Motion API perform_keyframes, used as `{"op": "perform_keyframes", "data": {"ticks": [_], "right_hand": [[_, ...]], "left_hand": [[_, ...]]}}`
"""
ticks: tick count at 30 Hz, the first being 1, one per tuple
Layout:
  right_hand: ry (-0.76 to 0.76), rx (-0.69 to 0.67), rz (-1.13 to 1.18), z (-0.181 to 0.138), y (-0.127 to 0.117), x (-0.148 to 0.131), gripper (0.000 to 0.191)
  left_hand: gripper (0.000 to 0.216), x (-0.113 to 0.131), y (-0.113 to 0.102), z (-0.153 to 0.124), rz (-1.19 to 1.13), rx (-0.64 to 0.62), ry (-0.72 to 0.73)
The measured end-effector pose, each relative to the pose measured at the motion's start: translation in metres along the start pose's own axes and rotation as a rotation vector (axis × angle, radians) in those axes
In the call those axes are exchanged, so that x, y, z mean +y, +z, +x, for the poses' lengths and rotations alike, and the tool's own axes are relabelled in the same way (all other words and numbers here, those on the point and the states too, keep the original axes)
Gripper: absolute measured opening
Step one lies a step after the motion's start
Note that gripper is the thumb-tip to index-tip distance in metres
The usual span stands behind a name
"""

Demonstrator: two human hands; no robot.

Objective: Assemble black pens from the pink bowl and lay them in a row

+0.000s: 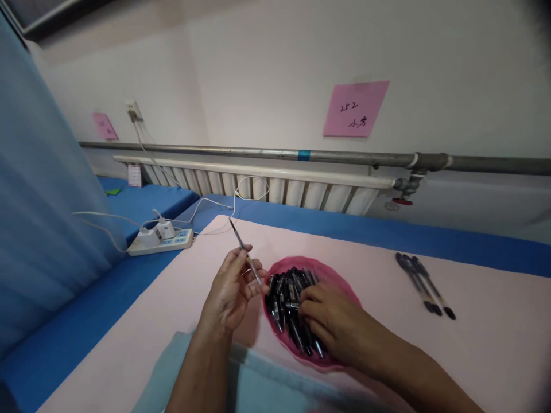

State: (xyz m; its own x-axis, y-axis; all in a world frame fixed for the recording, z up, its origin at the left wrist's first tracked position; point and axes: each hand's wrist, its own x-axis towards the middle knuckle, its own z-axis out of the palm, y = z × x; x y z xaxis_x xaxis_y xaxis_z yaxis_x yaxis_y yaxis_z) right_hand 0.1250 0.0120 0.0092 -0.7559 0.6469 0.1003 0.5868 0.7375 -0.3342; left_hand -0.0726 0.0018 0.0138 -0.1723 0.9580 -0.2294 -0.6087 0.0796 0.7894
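My left hand (pixel 235 287) pinches a slim clear pen (pixel 245 252) between thumb and fingers, its dark pointed end tilted up and away to the left. Just right of it, a pink scalloped basket (pixel 353 291) holds a heap of short black pieces that look like pen caps (pixel 282 304), some with small white labels. My right hand (pixel 331 321) reaches into the basket with bent fingers, the fingertips at the pieces on top. Slight blur and the heap hide exactly what these fingers grip.
Several finished-looking pens (pixel 424 284) with black ends lie together at the right on the pink sheet (pixel 486 338). A power strip (pixel 172 244) with white plugs and cables sits at the left on the blue surface (pixel 86 312). Behind are a radiator (pixel 275 189) and a pipe (pixel 241 152).
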Motion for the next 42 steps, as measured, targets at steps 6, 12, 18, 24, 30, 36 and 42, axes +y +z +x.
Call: {"op": "perform_keyframes", "data": {"ticks": [6, 12, 18, 24, 30, 36, 42], "right_hand": [[0.046, 0.030, 0.062, -0.004, 0.002, 0.009, 0.025], [0.162, 0.080, 0.155, -0.004, -0.007, 0.014, 0.026], [0.282, 0.144, 0.356, -0.004, -0.012, 0.014, 0.022], [0.367, 0.205, 0.597, -0.001, -0.016, -0.002, 0.017], [0.259, 0.181, 0.380, 0.002, 0.000, -0.003, 0.016], [0.166, 0.107, -0.092, 0.007, 0.025, 0.004, 0.020], [0.108, 0.085, -0.253, 0.014, 0.029, -0.002, 0.015]], "left_hand": [[0.027, -0.001, -0.001, 0.001, 0.022, 0.007, 0.001], [0.024, -0.001, -0.001, 0.001, 0.052, 0.020, -0.007], [0.026, -0.002, -0.001, 0.001, 0.060, 0.041, -0.006], [0.024, -0.002, 0.001, 0.000, 0.064, 0.040, -0.004], [0.022, -0.002, 0.002, -0.001, 0.083, 0.045, 0.001], [0.025, -0.006, 0.005, -0.001, 0.079, 0.023, -0.013], [0.019, -0.011, 0.010, -0.002, 0.104, 0.027, -0.041]]}}
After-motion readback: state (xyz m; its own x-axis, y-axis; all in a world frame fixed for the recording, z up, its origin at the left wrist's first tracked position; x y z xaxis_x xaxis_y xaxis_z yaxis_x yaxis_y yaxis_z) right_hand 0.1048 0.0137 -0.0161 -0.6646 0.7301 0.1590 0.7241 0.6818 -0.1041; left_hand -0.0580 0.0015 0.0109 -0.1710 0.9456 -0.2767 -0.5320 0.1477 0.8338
